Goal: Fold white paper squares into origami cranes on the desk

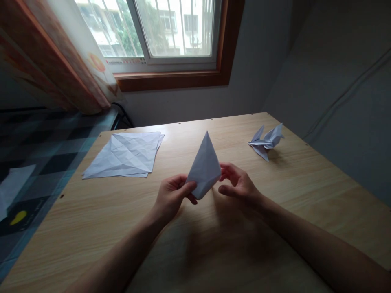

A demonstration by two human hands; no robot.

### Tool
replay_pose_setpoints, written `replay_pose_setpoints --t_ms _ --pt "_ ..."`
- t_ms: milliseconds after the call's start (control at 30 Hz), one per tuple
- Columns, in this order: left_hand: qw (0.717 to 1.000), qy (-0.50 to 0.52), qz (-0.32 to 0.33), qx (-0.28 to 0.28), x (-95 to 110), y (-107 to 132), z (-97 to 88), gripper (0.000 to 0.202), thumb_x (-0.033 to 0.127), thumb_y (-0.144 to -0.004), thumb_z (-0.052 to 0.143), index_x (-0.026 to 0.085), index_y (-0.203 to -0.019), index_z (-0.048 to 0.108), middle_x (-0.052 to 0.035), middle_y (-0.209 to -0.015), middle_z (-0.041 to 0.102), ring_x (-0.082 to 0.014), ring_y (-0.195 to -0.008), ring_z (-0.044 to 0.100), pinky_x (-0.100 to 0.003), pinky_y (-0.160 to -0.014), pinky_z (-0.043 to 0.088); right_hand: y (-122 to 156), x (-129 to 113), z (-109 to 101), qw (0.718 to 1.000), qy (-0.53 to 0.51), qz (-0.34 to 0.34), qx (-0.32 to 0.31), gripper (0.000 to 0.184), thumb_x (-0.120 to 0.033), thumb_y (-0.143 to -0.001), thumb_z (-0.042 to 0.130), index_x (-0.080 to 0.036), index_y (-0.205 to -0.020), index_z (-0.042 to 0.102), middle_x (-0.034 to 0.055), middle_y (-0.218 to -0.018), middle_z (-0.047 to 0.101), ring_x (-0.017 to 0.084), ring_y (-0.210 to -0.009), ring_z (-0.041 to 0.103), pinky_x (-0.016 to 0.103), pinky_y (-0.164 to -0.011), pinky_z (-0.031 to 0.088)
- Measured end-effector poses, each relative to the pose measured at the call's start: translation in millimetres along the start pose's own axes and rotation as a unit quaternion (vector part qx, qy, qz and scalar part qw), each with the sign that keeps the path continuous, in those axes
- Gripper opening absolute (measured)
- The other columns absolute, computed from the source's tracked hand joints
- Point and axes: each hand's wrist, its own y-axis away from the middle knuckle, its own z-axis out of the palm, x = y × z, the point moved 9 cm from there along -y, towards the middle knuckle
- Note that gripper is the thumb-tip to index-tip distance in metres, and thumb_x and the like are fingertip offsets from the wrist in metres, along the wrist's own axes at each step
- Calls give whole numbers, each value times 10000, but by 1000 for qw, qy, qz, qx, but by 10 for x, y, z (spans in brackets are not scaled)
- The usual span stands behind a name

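Observation:
A white sheet folded into a tall kite shape [205, 165] is held up over the wooden table [91, 219], its point facing away from me. My left hand [172, 195] pinches its lower left edge between thumb and fingers. My right hand [237, 184] is curled at the right edge, fingertips touching the paper. A finished white paper crane [265, 141] sits on the table at the far right, apart from both hands.
A stack of creased white sheets [125, 154] lies at the table's far left. A bed with a checked cover [45, 142] runs along the left side. A window and curtain are behind; grey walls stand to the right.

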Motion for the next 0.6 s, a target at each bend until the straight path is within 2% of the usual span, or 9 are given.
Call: replay_pose_setpoints --t_ms 100,300,400,533,600 --pt "1000 7 19 24 34 -32 -75 282 369 -661 830 118 -703 710 -14 -593 682 -114 -471 613 -203 -418 529 8 94 112 996 -50 53 -46 353 -364 -738 782 -178 -1016 669 42 -878 696 183 -792 637 301 -711 492" --pt "996 -22 35 78 82 -70 -248 295 371 -642 831 119 -748 722 -17 -647 697 -108 -484 608 -206 -447 524 61 249 204 982 -72 148 -95 169 -284 -753 747 -142 -836 712 19 -763 686 144 -714 623 245 -664 468" --pt "995 -33 30 86 90 -62 -262 268 330 -625 830 116 -744 720 -24 -650 706 -115 -536 622 -207 -510 528 74 244 184 980 -47 166 -98 162 -292 -753 738 -134 -754 703 12 -670 669 126 -628 601 224 -599 444" --pt "997 -34 -2 64 27 -62 -205 266 250 -577 829 118 -782 722 -36 -704 729 -142 -620 647 -228 -584 527 93 229 228 977 -14 175 -123 166 -287 -759 715 -128 -727 682 12 -639 653 116 -591 582 209 -555 420" --pt "996 -48 -1 73 21 -63 -222 250 237 -575 817 117 -771 720 -33 -698 724 -142 -607 635 -235 -579 516 100 249 228 977 -8 182 -115 147 -271 -752 712 -130 -743 674 1 -631 640 103 -573 564 196 -530 397"
